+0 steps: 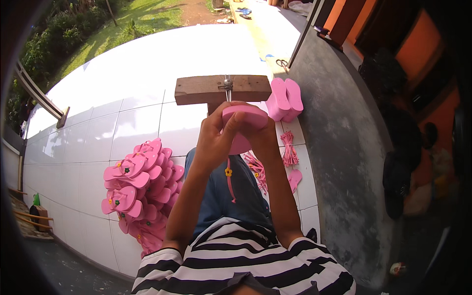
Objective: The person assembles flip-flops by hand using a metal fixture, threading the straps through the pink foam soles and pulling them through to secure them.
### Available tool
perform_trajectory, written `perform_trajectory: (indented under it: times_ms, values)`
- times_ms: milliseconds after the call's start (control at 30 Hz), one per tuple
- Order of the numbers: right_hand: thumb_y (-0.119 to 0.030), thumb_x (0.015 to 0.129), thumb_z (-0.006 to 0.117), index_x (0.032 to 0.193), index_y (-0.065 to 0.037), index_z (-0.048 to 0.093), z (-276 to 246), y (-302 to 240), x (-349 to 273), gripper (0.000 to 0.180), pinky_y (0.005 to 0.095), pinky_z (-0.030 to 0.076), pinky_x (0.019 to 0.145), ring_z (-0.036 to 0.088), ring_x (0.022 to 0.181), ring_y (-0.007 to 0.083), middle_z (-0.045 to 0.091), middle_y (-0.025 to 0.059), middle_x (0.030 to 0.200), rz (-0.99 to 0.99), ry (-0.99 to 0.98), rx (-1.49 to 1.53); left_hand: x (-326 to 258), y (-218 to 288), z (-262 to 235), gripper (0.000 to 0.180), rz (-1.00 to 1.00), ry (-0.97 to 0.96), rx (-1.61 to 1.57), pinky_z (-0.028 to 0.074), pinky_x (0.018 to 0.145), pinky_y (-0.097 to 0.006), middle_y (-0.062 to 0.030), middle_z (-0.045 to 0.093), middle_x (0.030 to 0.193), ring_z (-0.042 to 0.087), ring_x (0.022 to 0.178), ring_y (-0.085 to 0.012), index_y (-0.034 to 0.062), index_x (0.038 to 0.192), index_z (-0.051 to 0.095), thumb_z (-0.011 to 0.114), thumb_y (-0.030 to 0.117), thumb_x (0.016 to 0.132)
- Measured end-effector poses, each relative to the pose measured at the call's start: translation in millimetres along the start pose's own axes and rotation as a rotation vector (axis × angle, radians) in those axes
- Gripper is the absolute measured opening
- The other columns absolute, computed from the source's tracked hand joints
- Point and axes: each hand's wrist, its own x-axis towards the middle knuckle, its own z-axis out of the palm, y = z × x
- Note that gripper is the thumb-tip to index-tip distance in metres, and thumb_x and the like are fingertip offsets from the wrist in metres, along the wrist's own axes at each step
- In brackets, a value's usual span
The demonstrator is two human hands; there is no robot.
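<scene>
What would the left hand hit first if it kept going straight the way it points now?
Probably the wooden block with the metal pin. The left hand, gripping the pink sandal sole, points up and away toward it, seemingly just short, though depth is unclear.

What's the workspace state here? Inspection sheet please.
Surface: white tiled floor, sunlit.
Job's things: pink sandal sole with pink strap hanging below, held at wooden block with metal pin.
Clutter: pile of finished pink sandals on the left; stacked soles and strap bundles on the right.
Hands: left hand and right hand both grip the sole.
Cables: nothing seen.
Surroundings: grey wall, lawn.
</scene>
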Motion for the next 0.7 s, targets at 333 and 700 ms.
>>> perform_trajectory:
  times_ms: [333,700]
  values:
    - [-0.009,0.082,0.079,0.115,-0.005,0.065,8.6,-7.0,-115.4,0.036,0.0374,0.052,0.093,0.066,0.106,0.0237,0.067,0.0121,0.114,-0.216,-0.051,-0.205,-102.0,40.1,10.2,0.029,-0.132,-0.121,0.048,0.046,0.059,-0.027,-0.0076,0.061,0.067,0.058,0.060,-0.0110,-0.0007,0.097,0.064,0.067,0.028,0.095]
    - [-0.028,0.085,0.072,0.088,-0.005,0.058,25.8,47.7,-107.8,0.027,0.0404,0.052,0.067,0.065,0.075,0.0293,0.061,0.0105,0.081,0.069,-0.110,-1.414,-87.3,-61.2,-30.5,0.032,-0.141,-0.038,0.536,0.052,0.069,-0.035,-0.0180,0.069,0.101,0.069,0.089,-0.0253,-0.0045,0.105,0.065,0.061,0.026,0.097]
